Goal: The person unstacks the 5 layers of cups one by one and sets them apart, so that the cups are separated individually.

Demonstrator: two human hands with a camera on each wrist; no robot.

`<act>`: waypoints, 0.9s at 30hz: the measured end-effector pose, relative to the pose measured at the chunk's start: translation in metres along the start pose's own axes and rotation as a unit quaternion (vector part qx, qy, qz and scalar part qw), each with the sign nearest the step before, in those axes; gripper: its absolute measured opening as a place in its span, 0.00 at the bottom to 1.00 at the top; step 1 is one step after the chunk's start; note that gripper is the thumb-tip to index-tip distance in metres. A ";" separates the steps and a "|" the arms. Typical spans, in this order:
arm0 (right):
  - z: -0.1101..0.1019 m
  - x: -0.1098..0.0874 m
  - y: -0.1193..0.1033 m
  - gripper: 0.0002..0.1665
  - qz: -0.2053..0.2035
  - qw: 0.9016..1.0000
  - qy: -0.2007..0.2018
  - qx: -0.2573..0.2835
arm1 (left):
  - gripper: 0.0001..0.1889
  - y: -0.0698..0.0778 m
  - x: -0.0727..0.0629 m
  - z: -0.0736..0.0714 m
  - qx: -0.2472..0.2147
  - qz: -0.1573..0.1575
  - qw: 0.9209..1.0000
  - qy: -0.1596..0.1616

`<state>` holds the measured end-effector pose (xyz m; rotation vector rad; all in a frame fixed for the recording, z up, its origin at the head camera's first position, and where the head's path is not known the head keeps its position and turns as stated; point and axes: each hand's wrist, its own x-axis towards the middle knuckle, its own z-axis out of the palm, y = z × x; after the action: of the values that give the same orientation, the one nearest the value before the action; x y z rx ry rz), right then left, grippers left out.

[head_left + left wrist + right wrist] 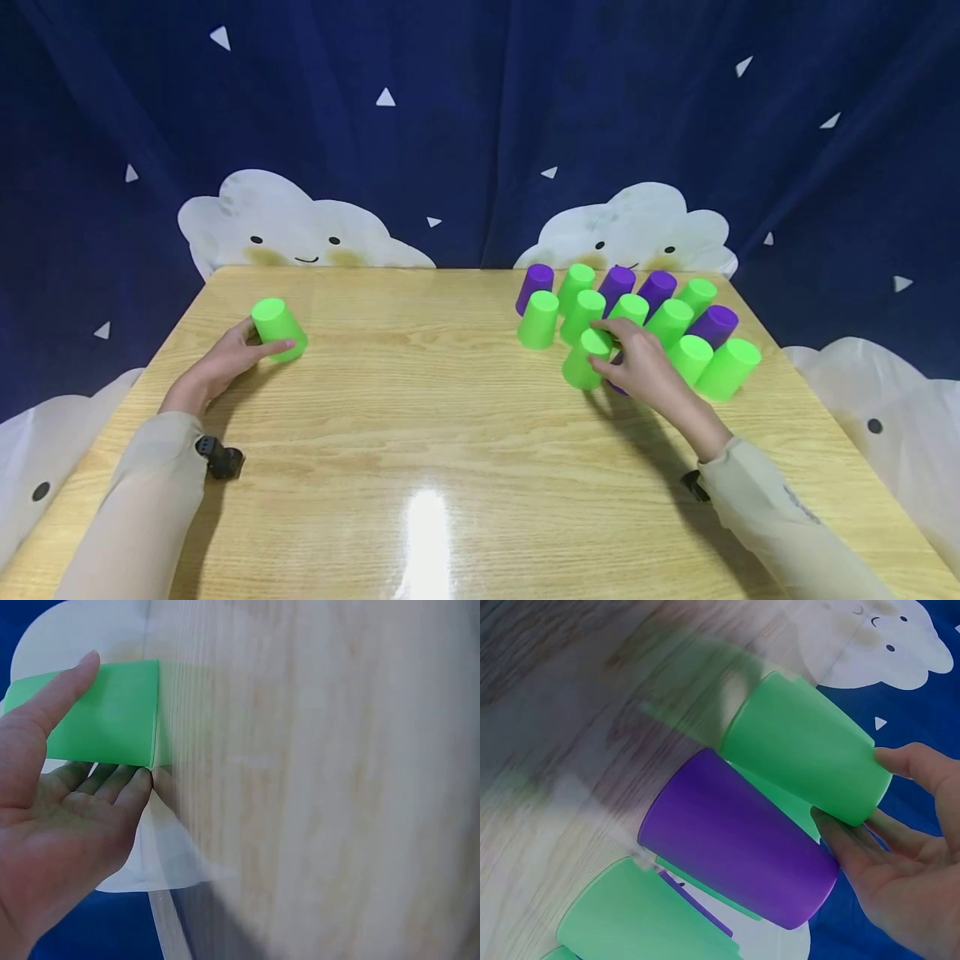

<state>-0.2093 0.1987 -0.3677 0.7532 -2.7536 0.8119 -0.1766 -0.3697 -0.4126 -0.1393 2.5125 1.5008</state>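
Over at the table's left side, my left hand (228, 360) holds an upside-down green cup (277, 327). In the left wrist view its thumb lies along one side of the cup (112, 712) and the fingers along the other, the rim down at the tabletop. My right hand (643, 360) pinches another upside-down green cup (582, 363) near its narrow end, at the front left of a cluster of cups. Beside that cup (802, 750), in the right wrist view, a purple cup (735, 840) stands close below the fingers; my hand mostly hides it in the head view.
Several upside-down green and purple cups crowd the back right of the wooden table (360, 433), including a green cup (538, 321) on the left and another green cup (729, 369) on the right. Behind the table hangs a dark blue curtain (465, 125) with clouds.
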 end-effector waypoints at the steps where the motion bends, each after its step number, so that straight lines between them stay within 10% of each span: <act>1: 0.000 -0.001 0.000 0.28 0.002 1.000 -0.001 0.001 | 0.49 0.000 0.000 0.000 0.001 0.001 1.000 0.000; 16: -0.007 0.003 0.000 0.27 0.019 0.999 -0.042 -0.014 | 0.47 0.030 0.000 0.016 0.032 0.022 0.999 0.022; 27: -0.006 0.003 0.001 0.26 0.022 0.999 -0.034 -0.009 | 0.41 0.102 0.015 0.107 -0.032 0.115 0.992 -0.033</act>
<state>-0.2119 0.2014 -0.3620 0.7337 -2.8436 0.7826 -0.1964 -0.2269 -0.3779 0.1944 2.4978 1.6410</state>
